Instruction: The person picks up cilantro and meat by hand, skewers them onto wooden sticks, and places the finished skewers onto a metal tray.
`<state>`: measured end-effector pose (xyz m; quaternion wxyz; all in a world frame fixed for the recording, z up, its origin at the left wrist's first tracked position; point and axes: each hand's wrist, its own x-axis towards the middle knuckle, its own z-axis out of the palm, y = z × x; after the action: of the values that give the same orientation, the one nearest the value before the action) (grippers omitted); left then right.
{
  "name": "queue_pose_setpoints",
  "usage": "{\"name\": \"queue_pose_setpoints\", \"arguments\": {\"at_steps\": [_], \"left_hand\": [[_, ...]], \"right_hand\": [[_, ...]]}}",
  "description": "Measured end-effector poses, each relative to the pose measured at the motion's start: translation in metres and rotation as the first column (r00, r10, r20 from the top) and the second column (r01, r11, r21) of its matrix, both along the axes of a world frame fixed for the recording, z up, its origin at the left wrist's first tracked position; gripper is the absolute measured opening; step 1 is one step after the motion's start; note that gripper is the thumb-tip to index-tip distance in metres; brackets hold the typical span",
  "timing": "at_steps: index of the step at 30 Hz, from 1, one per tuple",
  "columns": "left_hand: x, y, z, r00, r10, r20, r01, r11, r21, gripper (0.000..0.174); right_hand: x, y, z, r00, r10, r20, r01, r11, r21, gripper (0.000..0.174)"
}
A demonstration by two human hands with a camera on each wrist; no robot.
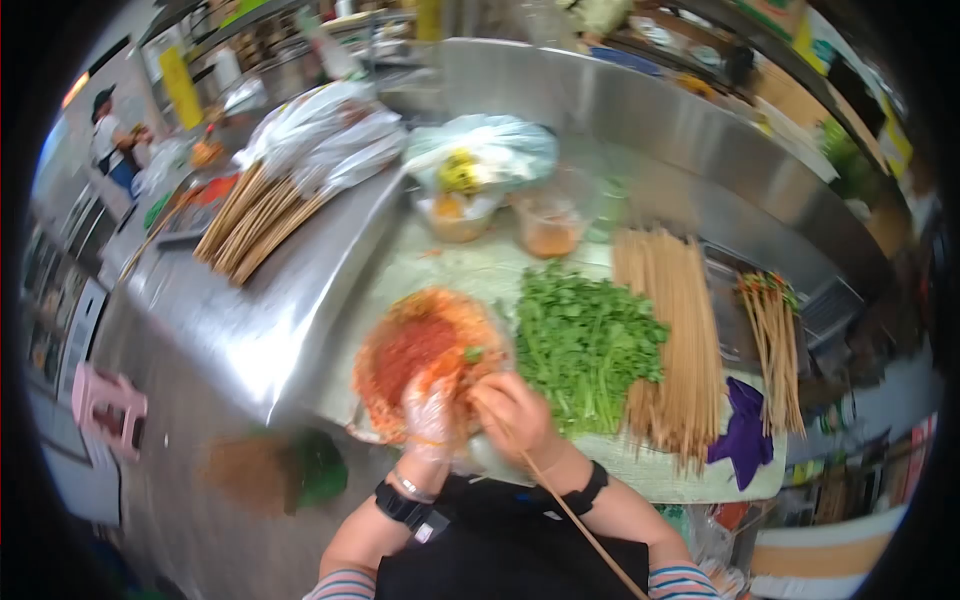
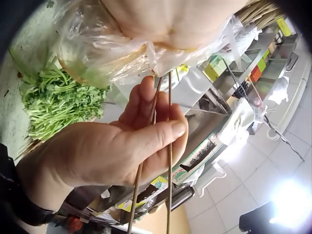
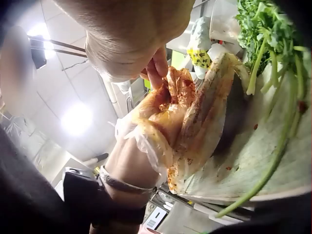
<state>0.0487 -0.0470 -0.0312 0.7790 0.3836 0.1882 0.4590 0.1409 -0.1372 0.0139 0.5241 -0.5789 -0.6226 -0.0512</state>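
Observation:
My left hand (image 1: pixel 430 415), in a clear plastic glove stained red, is at the near edge of a round container filled with red paste and orange shreds (image 1: pixel 410 345). My bare right hand (image 1: pixel 515 410) pinches two thin wooden skewers (image 2: pixel 169 190) between thumb and fingers, close beside the glove. Their long ends slant down toward my body. In the right wrist view the gloved fingers (image 3: pixel 180 87) meet my right fingertips around the skewers' upper ends; what lies between them is hidden, so I cannot tell what the left hand holds.
Right of the container lies leafy green cilantro (image 1: pixel 585 345), then a row of bare skewers (image 1: pixel 670 340) and a purple cloth (image 1: pixel 742 435). Behind stand plastic tubs (image 1: pixel 550 225). Bagged skewers (image 1: pixel 265 215) lie on the steel counter (image 1: pixel 310 270). A person (image 1: pixel 112 140) stands far left.

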Motion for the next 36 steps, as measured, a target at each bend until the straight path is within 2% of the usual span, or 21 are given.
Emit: {"name": "queue_pose_setpoints", "arguments": {"at_steps": [1, 2, 3, 4, 5, 6, 7, 8, 9, 10, 12, 14, 17, 19, 21, 24, 27, 29, 31, 33, 36], "left_hand": [[-0.003, 0.002, -0.001, 1.000, -0.005, -0.020, 0.006, 1.000, 0.022, 0.023], [0.001, 0.006, 0.008, 0.999, -0.037, -0.023, 0.036, 0.998, -0.043, 0.023], [0.000, 0.013, 0.004, 0.997, -0.081, 0.015, 0.081, 0.997, 0.014, 0.022], [0.001, 0.023, 0.021, 0.956, -0.222, 0.190, 0.235, 0.971, -0.051, 0.022], [0.002, 0.011, 0.072, 0.920, -0.344, 0.187, 0.360, 0.931, -0.062, 0.022], [-0.003, 0.038, 0.018, 0.999, 0.054, -0.001, -0.054, 0.998, 0.023, 0.026], [-0.009, 0.054, -0.009, 0.994, 0.110, -0.030, -0.105, 0.986, 0.132, 0.031], [-0.010, 0.043, 0.003, 0.979, 0.146, -0.141, -0.147, 0.989, 0.002, 0.039], [-0.011, 0.040, 0.007, 0.982, 0.121, -0.147, -0.123, 0.992, -0.006, 0.046], [-0.012, 0.039, 0.009, 0.986, 0.101, -0.134, -0.089, 0.992, 0.094, 0.049], [-0.014, 0.037, 0.011, 0.983, 0.101, -0.151, -0.065, 0.972, 0.224, 0.051], [-0.018, 0.036, 0.012, 0.966, 0.140, -0.216, -0.073, 0.955, 0.289, 0.052], [-0.019, 0.042, 0.001, 0.935, 0.221, -0.276, -0.085, 0.898, 0.431, 0.051], [-0.020, 0.043, -0.005, 0.960, 0.172, -0.221, -0.097, 0.944, 0.317, 0.049], [-0.021, 0.036, 0.004, 0.959, 0.158, -0.234, -0.105, 0.969, 0.223, 0.048], [-0.018, 0.039, -0.001, 0.944, 0.193, -0.267, -0.114, 0.952, 0.283, 0.049], [-0.017, 0.039, -0.007, 0.911, 0.269, -0.312, -0.109, 0.888, 0.447, 0.049], [-0.023, 0.047, -0.012, 0.891, 0.293, -0.347, -0.049, 0.821, 0.569, 0.047], [-0.026, 0.050, -0.012, 0.863, 0.328, -0.385, -0.027, 0.790, 0.612, 0.045], [-0.027, 0.049, -0.009, 0.859, 0.328, -0.393, -0.019, 0.787, 0.616, 0.043], [-0.022, 0.044, 0.000, 0.898, 0.287, -0.334, -0.032, 0.799, 0.600, 0.040]], "right_hand": [[0.000, 0.000, -0.012, 0.994, 0.017, -0.104, -0.021, 0.999, -0.031, 0.019], [-0.001, 0.001, -0.012, 0.995, -0.051, -0.080, 0.050, 0.999, -0.011, 0.019], [0.003, -0.007, 0.002, 0.997, -0.073, -0.020, 0.073, 0.997, -0.004, 0.018], [0.005, -0.022, 0.010, 0.939, -0.003, -0.345, -0.024, 0.997, -0.076, 0.015], [0.014, -0.036, 0.005, 0.858, 0.089, -0.506, -0.154, 0.984, -0.089, 0.013], [0.019, -0.052, 0.007, 0.701, 0.138, -0.700, -0.213, 0.977, -0.020, 0.014], [0.022, -0.065, 0.009, 0.488, 0.214, -0.846, -0.275, 0.958, 0.083, 0.016], [0.030, -0.080, 0.010, 0.463, 0.148, -0.874, -0.218, 0.975, 0.049, 0.017], [0.040, -0.099, 0.010, 0.428, 0.089, -0.899, -0.174, 0.985, 0.015, 0.019], [0.050, -0.115, 0.011, 0.389, 0.035, -0.921, -0.140, 0.990, -0.022, 0.020], [0.080, -0.148, 0.009, 0.423, -0.014, -0.906, 0.118, 0.992, 0.040, 0.023], [0.125, -0.176, 0.016, 0.373, -0.058, -0.926, 0.369, 0.925, 0.091, 0.025], [0.215, -0.216, 0.011, 0.395, 0.002, -0.919, 0.542, 0.807, 0.234, 0.033], [0.268, -0.231, 0.007, 0.277, -0.030, -0.960, 0.673, 0.720, 0.171, 0.039], [0.313, -0.241, -0.007, 0.216, -0.034, -0.976, 0.737, 0.661, 0.140, 0.039], [0.350, -0.246, -0.027, 0.134, -0.042, -0.990, 0.817, 0.570, 0.087, 0.042], [0.353, -0.251, -0.038, 0.029, 0.116, -0.993, 0.798, 0.595, 0.093, 0.044], [0.344, -0.253, -0.041, -0.034, 0.151, -0.988, 0.664, 0.743, 0.091, 0.036], [0.317, -0.243, -0.031, 0.038, 0.096, -0.995, 0.431, 0.897, 0.103, 0.025], [0.263, -0.210, 0.007, 0.175, -0.121, -0.977, 0.402, 0.915, -0.041, 0.014], [0.211, -0.171, 0.025, 0.364, -0.299, -0.882, 0.239, 0.945, -0.222, 0.011]]}}
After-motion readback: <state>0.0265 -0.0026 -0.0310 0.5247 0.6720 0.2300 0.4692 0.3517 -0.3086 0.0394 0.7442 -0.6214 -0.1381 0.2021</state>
